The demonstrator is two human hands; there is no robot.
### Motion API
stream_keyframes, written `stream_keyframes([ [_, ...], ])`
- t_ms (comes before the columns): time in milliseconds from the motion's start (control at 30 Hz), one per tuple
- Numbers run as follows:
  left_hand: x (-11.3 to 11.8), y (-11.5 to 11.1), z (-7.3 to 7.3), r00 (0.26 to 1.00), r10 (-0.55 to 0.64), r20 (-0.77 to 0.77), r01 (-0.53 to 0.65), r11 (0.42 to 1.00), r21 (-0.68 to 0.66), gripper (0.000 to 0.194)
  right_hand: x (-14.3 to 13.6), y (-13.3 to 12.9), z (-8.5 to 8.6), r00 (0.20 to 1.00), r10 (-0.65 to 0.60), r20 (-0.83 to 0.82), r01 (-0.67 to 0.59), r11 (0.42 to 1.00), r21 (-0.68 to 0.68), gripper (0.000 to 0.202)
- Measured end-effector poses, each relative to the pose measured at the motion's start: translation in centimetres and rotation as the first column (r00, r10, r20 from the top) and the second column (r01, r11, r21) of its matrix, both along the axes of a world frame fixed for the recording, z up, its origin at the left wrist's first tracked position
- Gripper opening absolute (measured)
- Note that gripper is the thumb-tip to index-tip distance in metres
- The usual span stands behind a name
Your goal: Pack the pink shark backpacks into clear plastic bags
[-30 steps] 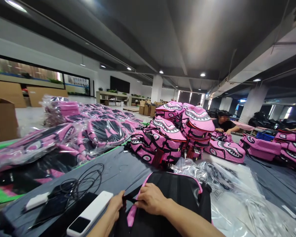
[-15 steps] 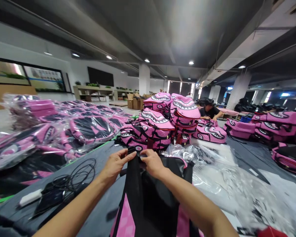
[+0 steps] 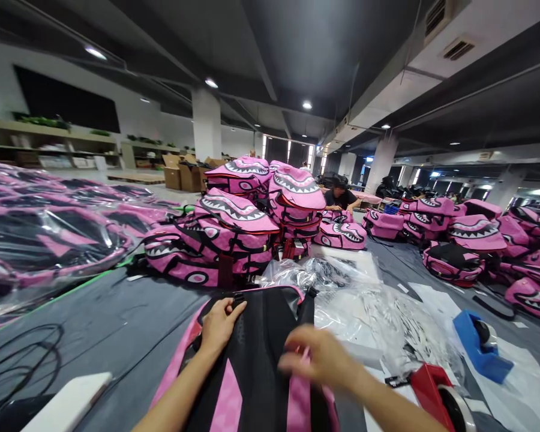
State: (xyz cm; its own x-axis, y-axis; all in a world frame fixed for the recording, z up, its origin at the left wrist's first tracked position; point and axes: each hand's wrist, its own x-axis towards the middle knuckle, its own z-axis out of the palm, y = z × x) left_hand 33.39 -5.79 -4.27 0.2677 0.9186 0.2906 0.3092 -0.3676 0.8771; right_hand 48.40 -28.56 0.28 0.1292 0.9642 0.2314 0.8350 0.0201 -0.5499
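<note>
A black and pink backpack (image 3: 261, 366) lies right in front of me, its black back panel and straps facing up. At its upper left, my left hand (image 3: 219, 324) pinches a black strap (image 3: 239, 300) near its top end between thumb and fingers. My right hand (image 3: 319, 357) hovers over the right half of the backpack, near the other shoulder strap (image 3: 306, 309). Motion smears its fingers, so whether it holds anything is unclear.
Pink shark-mouth backpacks (image 3: 238, 210) are stacked ahead; plastic-wrapped ones (image 3: 63, 240) lie left. Clear plastic bags (image 3: 387, 324), a blue tape dispenser (image 3: 481, 345) and a red tape dispenser (image 3: 436, 390) are right. Cables (image 3: 22, 360) and a white box (image 3: 67, 402) lie left. A person (image 3: 339, 195) works beyond.
My right hand has left the strap's top end and moved right and toward me, while my left hand stays on the strap. The view has turned to the right, showing the tape dispensers.
</note>
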Motion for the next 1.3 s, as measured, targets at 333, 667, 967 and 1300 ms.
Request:
stream_keyframes([
  [333,6.6,-3.5,1.7,0.817,-0.509,-0.272,0.576,0.745,0.337,0.03,5.1,8.6,4.3,0.797,-0.557,0.236,0.559,0.827,0.063,0.024],
  [667,9.9,-3.4,-3.0,0.774,-0.619,-0.135,0.624,0.708,0.331,0.018,-0.4,3.9,3.1,0.976,-0.18,0.119,0.068,0.778,0.624,0.022],
  [967,7.1,-7.2,3.7,0.79,-0.612,-0.014,0.545,0.693,0.473,0.052,1.0,0.3,8.4,0.948,-0.106,-0.301,0.245,0.846,0.473,0.013],
  [1300,3.7,-10.4,3.9,0.754,-0.656,0.018,0.65,0.751,0.12,0.033,7.2,2.1,10.2,0.916,0.103,-0.388,0.009,0.961,0.277,0.041],
])
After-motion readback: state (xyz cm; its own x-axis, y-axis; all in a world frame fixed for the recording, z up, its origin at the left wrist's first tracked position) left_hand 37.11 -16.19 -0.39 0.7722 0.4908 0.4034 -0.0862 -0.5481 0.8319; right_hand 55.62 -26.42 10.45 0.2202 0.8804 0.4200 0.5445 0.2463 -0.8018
